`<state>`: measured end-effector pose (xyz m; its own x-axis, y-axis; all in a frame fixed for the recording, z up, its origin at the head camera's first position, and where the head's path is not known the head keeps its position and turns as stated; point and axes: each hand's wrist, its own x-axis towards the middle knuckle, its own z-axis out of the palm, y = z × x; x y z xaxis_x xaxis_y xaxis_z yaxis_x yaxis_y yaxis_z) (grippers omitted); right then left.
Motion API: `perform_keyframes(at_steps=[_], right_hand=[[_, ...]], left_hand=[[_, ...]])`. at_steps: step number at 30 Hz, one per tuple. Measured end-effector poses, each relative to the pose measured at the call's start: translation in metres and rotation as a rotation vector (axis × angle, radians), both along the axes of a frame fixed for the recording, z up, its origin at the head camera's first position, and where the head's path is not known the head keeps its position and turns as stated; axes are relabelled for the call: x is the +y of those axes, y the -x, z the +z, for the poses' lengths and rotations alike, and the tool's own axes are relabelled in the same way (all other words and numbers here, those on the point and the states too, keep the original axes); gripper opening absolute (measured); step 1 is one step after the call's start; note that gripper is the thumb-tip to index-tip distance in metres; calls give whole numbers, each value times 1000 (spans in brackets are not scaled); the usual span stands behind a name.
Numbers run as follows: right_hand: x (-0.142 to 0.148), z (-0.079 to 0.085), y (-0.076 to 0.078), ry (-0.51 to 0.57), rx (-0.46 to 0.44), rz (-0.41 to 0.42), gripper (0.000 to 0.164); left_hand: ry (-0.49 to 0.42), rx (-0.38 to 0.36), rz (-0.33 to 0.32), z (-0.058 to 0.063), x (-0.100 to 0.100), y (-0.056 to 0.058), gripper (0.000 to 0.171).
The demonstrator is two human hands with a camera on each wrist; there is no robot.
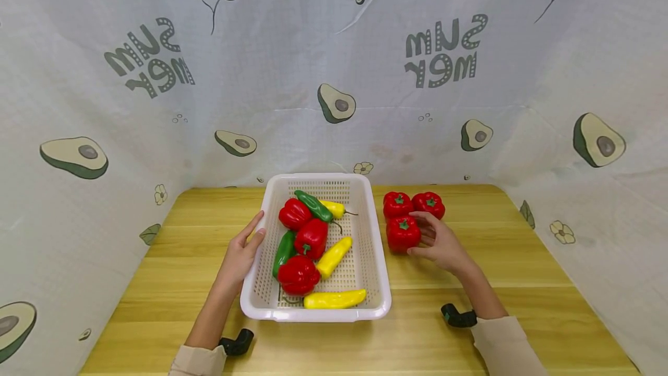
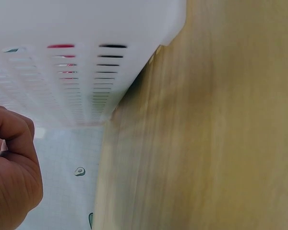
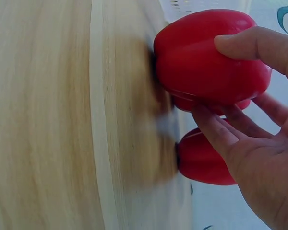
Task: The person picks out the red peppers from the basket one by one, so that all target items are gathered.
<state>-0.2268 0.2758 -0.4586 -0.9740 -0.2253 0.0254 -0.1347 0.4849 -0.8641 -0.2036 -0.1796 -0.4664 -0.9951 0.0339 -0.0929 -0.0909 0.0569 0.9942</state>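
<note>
**A:** ok what's closest?

**B:** White perforated basket [image 1: 313,314] sitting on the wood-grain worktop [image 1: 417,306]. At its near end there's a long yellow pepper [image 1: 335,299], with a red bell pepper [image 1: 299,275] just behind it. I count eight in there total: three red bells, three yellows, two greens.

**A:** and the hands?

**B:** Left hand [image 1: 241,254] grips the basket's left rim, thumb at the edge, though some of its fingers are out of sight. Right hand [image 1: 440,242] has its thumb and fingers bent round the nearest loose bell pepper [image 1: 403,234], just right of the basket. Can't tell if that one is lifted at all.

**A:** anything further back?

**B:** Two more red bells on the worktop, one back left [image 1: 398,203], one back right [image 1: 428,205], neither held. Past those it's just the avocado-print curtain [image 1: 292,120].

**A:** so how far along would you say?

**B:** imo well over halfway. Eight in the basket, three outside it counting the one in the fingers, so those three look like what's left.
</note>
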Motion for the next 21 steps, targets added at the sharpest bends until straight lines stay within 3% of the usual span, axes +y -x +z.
perform_keyframes(at_steps=[14,21], right_hand=[[0,12,-6,-3,21,40,85],[-4,25,-8,-48,94,16,80]], left_hand=[[1,-11,8,-2,-1,0,50],[12,-10,-13,1,-1,-1,52]])
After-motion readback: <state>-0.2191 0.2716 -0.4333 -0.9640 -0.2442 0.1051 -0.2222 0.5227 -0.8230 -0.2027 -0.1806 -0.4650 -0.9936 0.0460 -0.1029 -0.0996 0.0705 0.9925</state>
